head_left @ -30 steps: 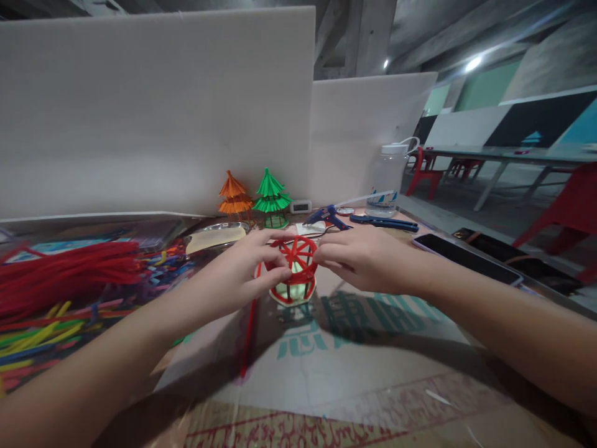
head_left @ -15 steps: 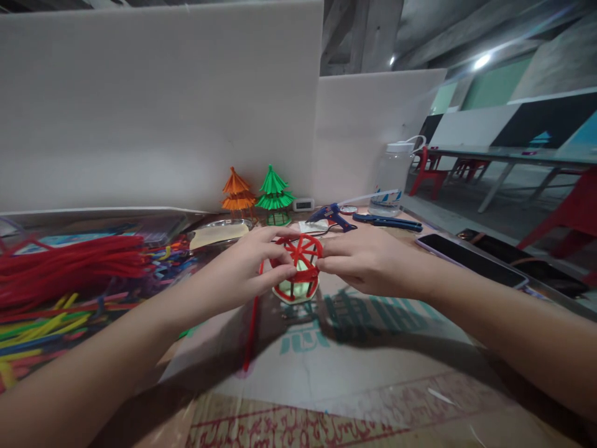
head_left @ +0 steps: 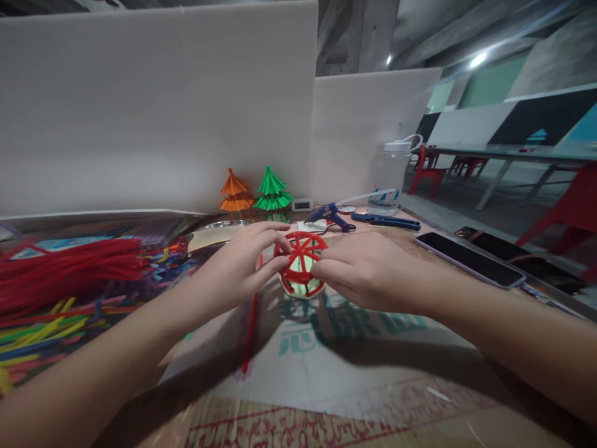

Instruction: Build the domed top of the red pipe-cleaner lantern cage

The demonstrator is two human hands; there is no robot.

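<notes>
A small red frame (head_left: pixel 303 264) with a spoked, wheel-like top and dark posts stands on a pale base at the middle of the work surface. My left hand (head_left: pixel 254 255) pinches its left rim between thumb and fingers. On the right side, my right hand (head_left: pixel 359 267) has its fingers pressed together on the rim. Its fingertips partly cover the frame's right edge. A red pipe cleaner (head_left: pixel 252 330) lies just left of the frame, near my left wrist.
Red pipe cleaners (head_left: pixel 69 267) and multicoloured ones (head_left: pixel 41 336) are piled at left. Behind stand orange (head_left: pixel 236 193) and green (head_left: pixel 273 193) pagodas, a blue glue gun (head_left: pixel 329 214), blue-handled pliers (head_left: pixel 385 221) and a bottle (head_left: pixel 389 177). A phone (head_left: pixel 469 258) lies right.
The red frame has turned slightly and shifted a little to the right between my hands. My right fingertips have moved slightly lower and further over its rim.
</notes>
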